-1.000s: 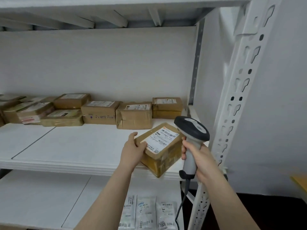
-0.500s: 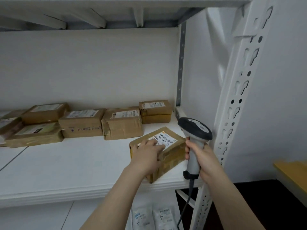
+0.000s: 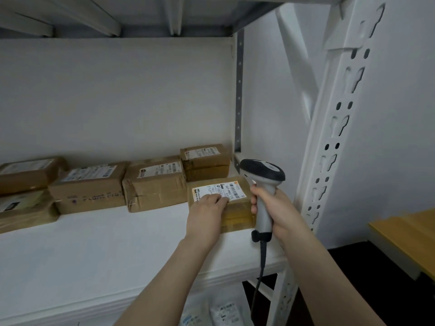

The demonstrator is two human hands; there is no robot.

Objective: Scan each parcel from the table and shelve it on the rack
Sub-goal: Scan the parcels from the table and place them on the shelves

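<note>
Parcel (image 3: pixel 237 215) is on the rack shelf (image 3: pixel 117 245) at the right end, left hand (image 3: pixel 206 216) with fingers (image 3: pixel 220 201) flat on its label, right hand (image 3: pixel 281 214) curled round the scanner (image 3: pixel 262 182), so I'd slide it back flush with the row (image 3: pixel 153 184), then lift off.

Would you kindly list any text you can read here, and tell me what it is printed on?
"Plant Fro", then unclear: side of the brown box.
"507-P802 T70", first character uncertain: label on the parcel under the left hand.
All other labels: too blurred to read.
</note>
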